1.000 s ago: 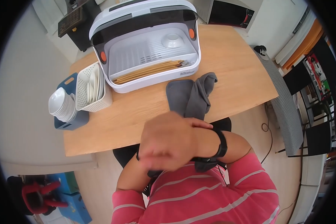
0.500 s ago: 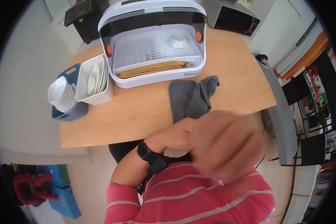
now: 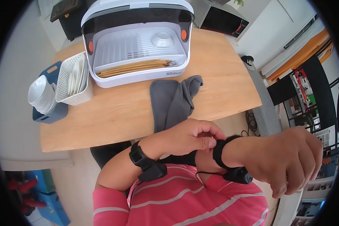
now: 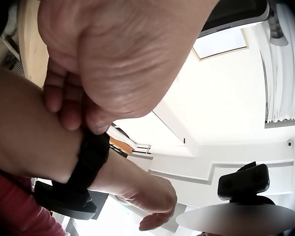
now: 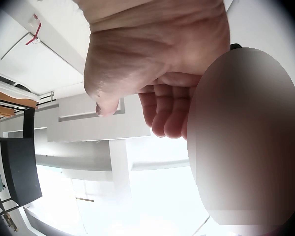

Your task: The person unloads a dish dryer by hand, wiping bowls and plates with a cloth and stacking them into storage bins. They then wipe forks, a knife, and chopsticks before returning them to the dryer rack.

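My left hand (image 3: 192, 135) reaches across to my right wrist, where thumb and fingers pinch the edge of a black wrist strap (image 3: 219, 152). In the left wrist view its fingertips (image 4: 99, 123) meet that strap. A small black camera (image 3: 239, 176) hangs from the strap's underside. Beyond it, my right hand (image 3: 286, 162) extends to the right with fingers loosely curled; the right wrist view shows nothing in its palm. Another black strap (image 3: 136, 155) with a camera circles my left wrist. Just past the left hand, a grey cloth (image 3: 171, 103) lies partly folded on the table.
On the wooden table (image 3: 105, 120) stands a white lidded dish case (image 3: 143, 79) holding a bowl (image 3: 162, 39) and several wooden sticks (image 3: 132, 68). To its left are a white basket (image 3: 81, 97) of plates and a blue basket (image 3: 51, 119) with stacked bowls (image 3: 41, 94).
My right hand has swung from over the left wrist out to the right. The left hand, partly hidden before, now pinches the right wrist's strap. The head view has shifted slightly.
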Action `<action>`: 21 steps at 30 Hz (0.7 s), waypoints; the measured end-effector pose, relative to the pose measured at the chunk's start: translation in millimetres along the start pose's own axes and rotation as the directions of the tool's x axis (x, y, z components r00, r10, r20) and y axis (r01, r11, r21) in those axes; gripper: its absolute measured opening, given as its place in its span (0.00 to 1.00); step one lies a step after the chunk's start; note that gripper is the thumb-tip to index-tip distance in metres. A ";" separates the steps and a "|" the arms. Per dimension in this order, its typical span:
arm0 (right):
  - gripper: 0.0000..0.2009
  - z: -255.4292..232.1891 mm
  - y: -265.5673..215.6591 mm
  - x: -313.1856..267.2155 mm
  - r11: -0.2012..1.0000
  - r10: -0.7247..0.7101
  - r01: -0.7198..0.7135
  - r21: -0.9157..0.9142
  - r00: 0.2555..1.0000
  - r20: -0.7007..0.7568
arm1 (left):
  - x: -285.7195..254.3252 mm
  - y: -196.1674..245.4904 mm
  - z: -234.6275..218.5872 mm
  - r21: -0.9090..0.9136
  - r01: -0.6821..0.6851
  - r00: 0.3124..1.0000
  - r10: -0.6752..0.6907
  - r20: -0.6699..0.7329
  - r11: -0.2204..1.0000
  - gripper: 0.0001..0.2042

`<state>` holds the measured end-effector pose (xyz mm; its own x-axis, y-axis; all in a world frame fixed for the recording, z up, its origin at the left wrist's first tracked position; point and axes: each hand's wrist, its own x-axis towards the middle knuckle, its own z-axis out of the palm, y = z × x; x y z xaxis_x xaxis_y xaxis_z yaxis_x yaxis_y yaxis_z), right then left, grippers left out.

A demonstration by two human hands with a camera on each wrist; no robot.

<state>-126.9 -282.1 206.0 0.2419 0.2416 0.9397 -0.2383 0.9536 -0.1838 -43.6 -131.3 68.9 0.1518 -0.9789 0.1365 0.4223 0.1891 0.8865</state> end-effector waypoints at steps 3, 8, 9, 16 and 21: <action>0.09 -8.5 6.3 -1.0 1.000 -0.010 0.010 -0.028 0.999 -0.033 | -2.1 -6.8 -4.2 0.038 -0.012 1.000 0.012 0.012 0.999 0.13; 0.03 -36.8 15.9 2.7 0.980 -0.179 0.176 -0.095 0.983 -0.029 | -5.8 -18.2 -12.9 0.150 -0.035 0.998 0.042 -0.045 0.988 0.12; 0.03 -39.1 17.2 1.3 0.970 -0.199 0.183 -0.161 0.976 -0.086 | -6.7 -19.5 -13.7 0.153 -0.031 0.998 0.039 -0.050 0.988 0.12; 0.10 -59.6 -1.6 -6.5 0.886 -0.118 0.014 -0.463 0.974 -0.196 | -6.6 -22.0 -13.8 0.124 -0.121 0.970 0.144 -0.197 0.985 0.12; 0.22 -92.2 -5.6 -18.6 0.667 -0.156 -0.068 -0.742 0.961 -0.229 | -8.3 -15.3 -19.5 0.162 0.019 0.960 0.027 -0.278 0.987 0.15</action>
<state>-43.3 -275.4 163.0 0.4847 0.1239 0.8658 0.5221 0.7532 -0.4001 -33.8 -124.6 45.6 0.4056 -0.9135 0.0326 0.2748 0.1559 0.9488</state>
